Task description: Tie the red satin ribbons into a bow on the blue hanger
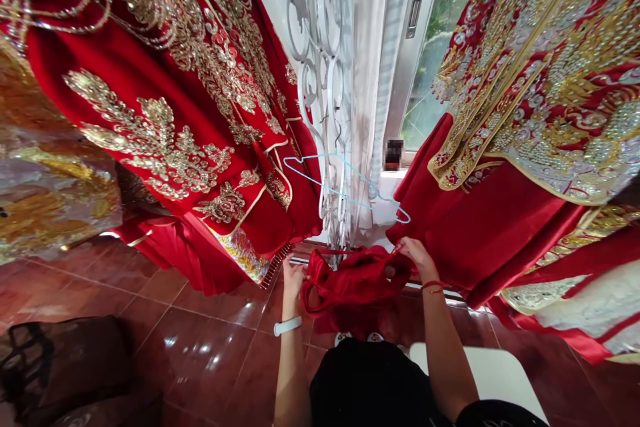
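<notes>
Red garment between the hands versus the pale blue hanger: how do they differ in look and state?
The red garment is soft, bunched cloth; the pale blue hanger is a thin, open frame. The left hand and right hand hold the red garment, while neither touches the pale blue hanger. Both look mostly one colour.

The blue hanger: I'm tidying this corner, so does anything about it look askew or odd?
Yes: the blue hanger slopes down toward the picture's right against the upright white scrollwork and carries no garment. The camera angle may exaggerate the tilt.
</notes>
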`<state>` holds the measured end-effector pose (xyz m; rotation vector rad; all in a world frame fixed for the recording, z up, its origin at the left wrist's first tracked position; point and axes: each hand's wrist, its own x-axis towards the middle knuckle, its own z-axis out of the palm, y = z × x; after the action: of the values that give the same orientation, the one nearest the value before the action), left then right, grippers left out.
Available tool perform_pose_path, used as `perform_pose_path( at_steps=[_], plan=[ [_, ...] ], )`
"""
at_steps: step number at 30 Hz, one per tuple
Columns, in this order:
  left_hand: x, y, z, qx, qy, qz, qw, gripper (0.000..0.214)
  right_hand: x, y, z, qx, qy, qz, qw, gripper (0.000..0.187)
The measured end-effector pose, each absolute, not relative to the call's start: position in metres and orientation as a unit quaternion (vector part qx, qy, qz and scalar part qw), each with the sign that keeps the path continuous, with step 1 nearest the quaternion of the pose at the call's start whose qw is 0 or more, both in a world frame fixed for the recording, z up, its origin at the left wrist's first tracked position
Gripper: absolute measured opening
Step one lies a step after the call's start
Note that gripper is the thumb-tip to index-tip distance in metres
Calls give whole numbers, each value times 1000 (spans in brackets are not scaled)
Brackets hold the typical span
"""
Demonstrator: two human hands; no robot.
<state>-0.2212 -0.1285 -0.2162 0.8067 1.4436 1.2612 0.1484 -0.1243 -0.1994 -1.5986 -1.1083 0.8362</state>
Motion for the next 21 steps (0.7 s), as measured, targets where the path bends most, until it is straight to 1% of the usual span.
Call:
perform_pose_path(
  at_steps=[4, 7, 9, 14, 17, 19, 21],
  plan=[
    [-215, -134, -210, 309, 566, 528, 553, 67, 110, -118, -193, -602, -443, 434, 502, 41],
    [-218, -139, -194, 295, 517, 543, 592, 79, 88, -111, -178, -534, -417, 497, 542, 51],
    [-222, -143, -181, 299, 488, 556, 603, 87, 74, -102, -164, -500, -407, 526, 555, 54],
    [-231, -144, -154, 336, 453, 574, 594, 105, 37, -60, -119, -433, -394, 598, 547, 54],
    [-235, -141, -144, 359, 448, 591, 567, 117, 25, -30, -99, -448, -379, 600, 544, 57],
    [-238, -140, -141, 374, 452, 600, 545, 113, 25, -16, -95, -477, -373, 571, 554, 55],
    [-243, -139, -139, 394, 460, 606, 515, 100, 30, -10, -98, -496, -381, 540, 563, 51]
  ],
)
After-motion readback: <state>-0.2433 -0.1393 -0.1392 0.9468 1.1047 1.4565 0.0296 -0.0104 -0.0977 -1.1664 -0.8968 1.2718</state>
